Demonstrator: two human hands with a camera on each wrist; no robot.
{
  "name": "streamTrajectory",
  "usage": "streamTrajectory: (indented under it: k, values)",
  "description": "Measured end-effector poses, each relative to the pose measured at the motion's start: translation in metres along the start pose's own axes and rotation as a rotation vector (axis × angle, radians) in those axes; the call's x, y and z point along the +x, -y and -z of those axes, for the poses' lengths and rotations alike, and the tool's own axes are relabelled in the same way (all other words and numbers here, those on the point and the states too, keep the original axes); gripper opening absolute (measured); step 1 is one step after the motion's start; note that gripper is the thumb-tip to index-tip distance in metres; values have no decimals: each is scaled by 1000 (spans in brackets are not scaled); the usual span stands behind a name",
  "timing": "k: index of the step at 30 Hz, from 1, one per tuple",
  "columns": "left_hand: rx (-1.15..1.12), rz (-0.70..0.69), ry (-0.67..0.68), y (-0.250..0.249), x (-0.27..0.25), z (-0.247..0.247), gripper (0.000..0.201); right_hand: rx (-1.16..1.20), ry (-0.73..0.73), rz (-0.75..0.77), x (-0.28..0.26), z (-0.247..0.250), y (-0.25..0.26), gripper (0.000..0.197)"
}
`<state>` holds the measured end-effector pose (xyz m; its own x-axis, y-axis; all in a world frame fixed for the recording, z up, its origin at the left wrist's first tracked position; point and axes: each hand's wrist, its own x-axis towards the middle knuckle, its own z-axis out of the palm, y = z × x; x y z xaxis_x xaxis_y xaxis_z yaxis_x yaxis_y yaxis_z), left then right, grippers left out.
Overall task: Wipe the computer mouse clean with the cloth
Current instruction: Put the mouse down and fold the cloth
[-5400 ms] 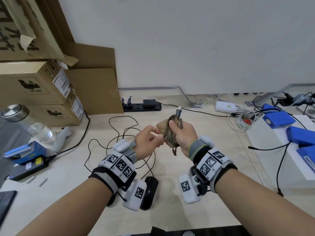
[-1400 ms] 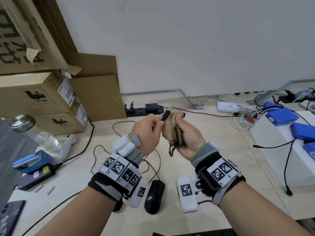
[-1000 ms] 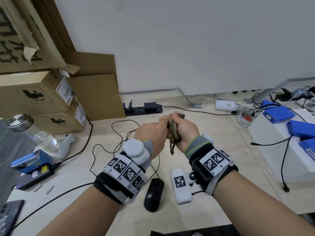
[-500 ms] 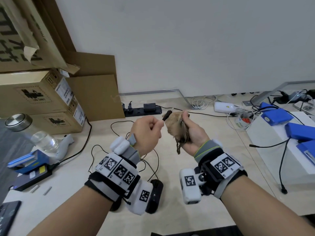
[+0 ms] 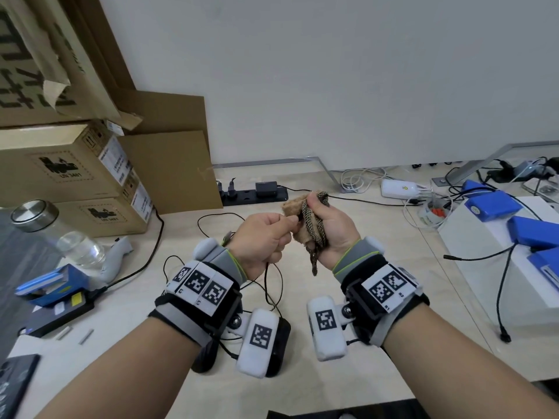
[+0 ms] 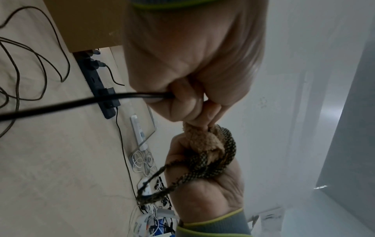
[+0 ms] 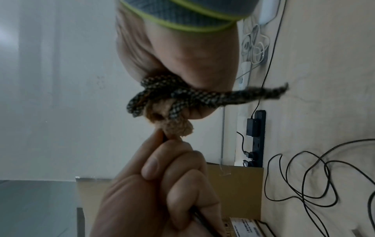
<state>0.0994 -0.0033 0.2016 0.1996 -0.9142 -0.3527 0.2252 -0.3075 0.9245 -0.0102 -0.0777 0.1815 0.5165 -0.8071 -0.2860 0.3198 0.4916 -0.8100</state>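
My left hand [image 5: 266, 237] is held above the desk and pinches the end of the black mouse cable [image 6: 81, 101]. My right hand [image 5: 335, 231] grips a bunched tan cloth [image 5: 298, 219] with a dark patterned cord [image 5: 311, 228] looped over it. The cloth [image 6: 202, 141] presses against my left fingertips, and the cable's tip is hidden inside it. In the right wrist view the cloth [image 7: 174, 126] meets the left hand [image 7: 162, 184] the same way. The black mouse [image 5: 282, 340] lies on the desk under my left wrist, mostly hidden by the wrist camera.
Slack mouse cable [image 5: 211, 219] loops on the desk [image 5: 378, 243] below my hands. A black power strip [image 5: 254, 193] lies by the wall. Cardboard boxes [image 5: 69, 176] and a glass bottle [image 5: 60, 234] stand left; blue packs [image 5: 490, 204] on a white box sit right.
My hands have closed together since half a second ago. The cable's plug end, then visible between them, is now covered by the cloth.
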Motion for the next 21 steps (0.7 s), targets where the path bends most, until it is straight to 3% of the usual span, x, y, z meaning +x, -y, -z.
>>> streamTrajectory:
  k: [3,7,10,13,15,17,19,21]
  values:
    - [3,3,5,-1,0,0,27,26,-37,-44,3,-1,2,35]
    - [52,-33,-5,3,-8,7,23,164,-218,-48,17,18,17,32]
    - [141,-181,-171,10,-8,14,21,234,-123,-24,17,32,27,40]
    - [276,-359,-293,14,-4,10,20,156,-24,-32,4,22,14,51]
    - [363,-447,-308,17,-2,5,20,82,50,-18,-8,9,4,52]
    - [479,-503,-324,21,1,6,21,9,78,14,-18,-3,-3,41]
    - [580,-512,-319,23,2,10,21,-1,59,46,-22,-9,-6,26]
    - [620,-498,-263,25,3,15,18,-50,26,82,-23,-12,-6,25]
